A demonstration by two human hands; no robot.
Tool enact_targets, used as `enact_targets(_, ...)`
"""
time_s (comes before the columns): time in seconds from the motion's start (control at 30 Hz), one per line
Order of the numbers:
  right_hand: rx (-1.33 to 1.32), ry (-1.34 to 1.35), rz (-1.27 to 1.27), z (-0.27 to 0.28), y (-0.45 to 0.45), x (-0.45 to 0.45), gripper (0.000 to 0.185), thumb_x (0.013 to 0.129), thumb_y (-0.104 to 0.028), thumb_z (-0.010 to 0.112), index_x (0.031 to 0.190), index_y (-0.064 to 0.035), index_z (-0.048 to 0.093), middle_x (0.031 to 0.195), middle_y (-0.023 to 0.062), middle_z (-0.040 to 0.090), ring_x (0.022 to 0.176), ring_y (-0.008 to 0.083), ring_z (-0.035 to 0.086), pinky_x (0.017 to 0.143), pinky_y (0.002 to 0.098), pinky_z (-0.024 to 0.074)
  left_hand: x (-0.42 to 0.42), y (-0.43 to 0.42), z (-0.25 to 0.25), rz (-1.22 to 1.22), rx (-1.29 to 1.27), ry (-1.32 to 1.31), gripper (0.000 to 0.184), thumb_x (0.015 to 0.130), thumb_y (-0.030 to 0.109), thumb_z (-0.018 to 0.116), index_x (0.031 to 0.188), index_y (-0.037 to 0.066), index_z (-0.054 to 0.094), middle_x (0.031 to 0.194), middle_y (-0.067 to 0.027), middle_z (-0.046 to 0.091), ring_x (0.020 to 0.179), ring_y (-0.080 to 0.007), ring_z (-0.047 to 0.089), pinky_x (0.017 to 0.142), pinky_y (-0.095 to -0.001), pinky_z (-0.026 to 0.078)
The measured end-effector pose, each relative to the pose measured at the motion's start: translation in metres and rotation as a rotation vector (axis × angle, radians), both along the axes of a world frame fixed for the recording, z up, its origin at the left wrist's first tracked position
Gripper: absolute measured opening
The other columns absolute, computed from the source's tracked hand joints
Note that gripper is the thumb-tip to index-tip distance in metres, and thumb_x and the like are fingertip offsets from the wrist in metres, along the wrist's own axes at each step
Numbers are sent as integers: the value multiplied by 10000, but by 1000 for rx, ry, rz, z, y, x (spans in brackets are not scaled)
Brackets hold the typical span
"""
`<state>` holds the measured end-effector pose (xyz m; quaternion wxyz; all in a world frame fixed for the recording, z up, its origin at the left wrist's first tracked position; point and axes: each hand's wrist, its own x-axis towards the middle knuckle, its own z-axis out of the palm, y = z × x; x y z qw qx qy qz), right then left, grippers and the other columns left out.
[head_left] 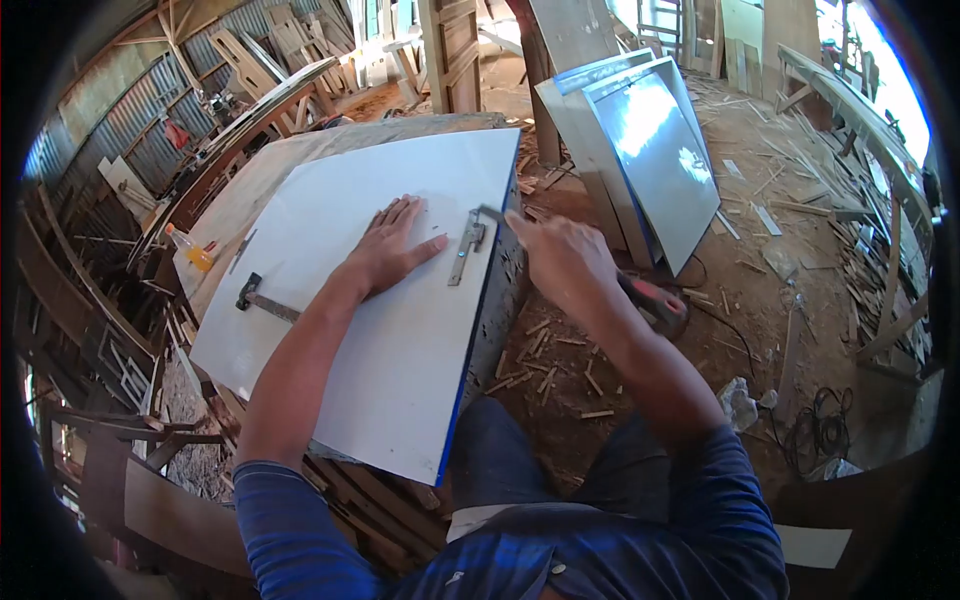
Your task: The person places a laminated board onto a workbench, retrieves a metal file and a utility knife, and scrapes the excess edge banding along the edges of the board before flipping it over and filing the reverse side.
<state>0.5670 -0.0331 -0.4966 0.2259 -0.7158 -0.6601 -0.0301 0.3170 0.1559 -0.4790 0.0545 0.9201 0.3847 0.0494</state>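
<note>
A white panel (390, 350) with a blue edge lies on the workbench (270, 165). My left hand (393, 245) rests flat on the panel, fingers spread. At the panel's right edge, my right hand (565, 255) is closed around a small metal tool (491, 213), whose end is beside a metal hinge (466, 245). The hinge lies on the panel near that edge. A hammer (270, 302) lies on the panel left of my left forearm, its handle partly hidden by the arm. A thin metal piece (241, 250) is at the panel's left side.
An orange bottle (190, 248) stands at the bench's left edge. White-faced panels (655, 150) lean upright beyond my right hand. A red and black power tool (655, 302) is below my right forearm. Wood scraps (545, 365) and a cable (822, 420) lie on the floor.
</note>
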Motion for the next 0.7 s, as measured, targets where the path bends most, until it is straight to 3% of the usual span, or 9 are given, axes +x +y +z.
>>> enact_targets(0.13, 27, -71, -18, -8, 21, 8, 455, 1071, -135, 543, 1496, -226, 678, 1010, 198, 783, 1000, 392, 783, 871, 503, 608, 0, 5, -2, -15, 20, 13, 1004, 1062, 706, 509, 1730, -7, 277, 1815, -253, 223, 1709, -355, 151, 1390, -446, 128)
enact_targets(0.4, -22, 11, 32, 0, 52, 39, 416, 1122, -183, 504, 1496, -241, 676, 1027, 203, 785, 1028, 380, 786, 896, 539, 601, 2, -2, 3, 4, -1, 5, 1033, 1051, 723, 508, 1730, -16, 264, 1812, -242, 237, 1711, -339, 148, 1394, -437, 119)
enact_targets(0.5, -7, 52, -55, 0, 135, 73, 370, 1145, -326, 515, 1265, -120, 797, 1096, 209, 796, 1051, 401, 783, 948, 523, 593, 4, -6, 7, 23, -28, 8, 1037, 1050, 723, 511, 1732, -15, 257, 1815, -235, 233, 1711, -340, 148, 1396, -439, 118)
enact_targets(0.6, 158, 88, -127, 1, 196, 100, 444, 1141, -409, 522, 1184, -82, 820, 1113, 229, 798, 1064, 422, 780, 978, 512, 588, 1, 1, 6, -14, -14, 14, 1108, 1024, 797, 481, 1744, -7, 227, 1820, -241, 211, 1713, -338, 137, 1401, -434, 96)
enact_targets(0.7, -53, 113, -49, 7, 167, 89, 470, 1132, -436, 532, 1222, -68, 811, 1153, 250, 795, 1108, 426, 775, 1009, 515, 582, -1, -1, 8, -5, -28, 12, 1025, 1050, 715, 523, 1741, 8, 251, 1820, -228, 223, 1712, -340, 141, 1397, -436, 109)
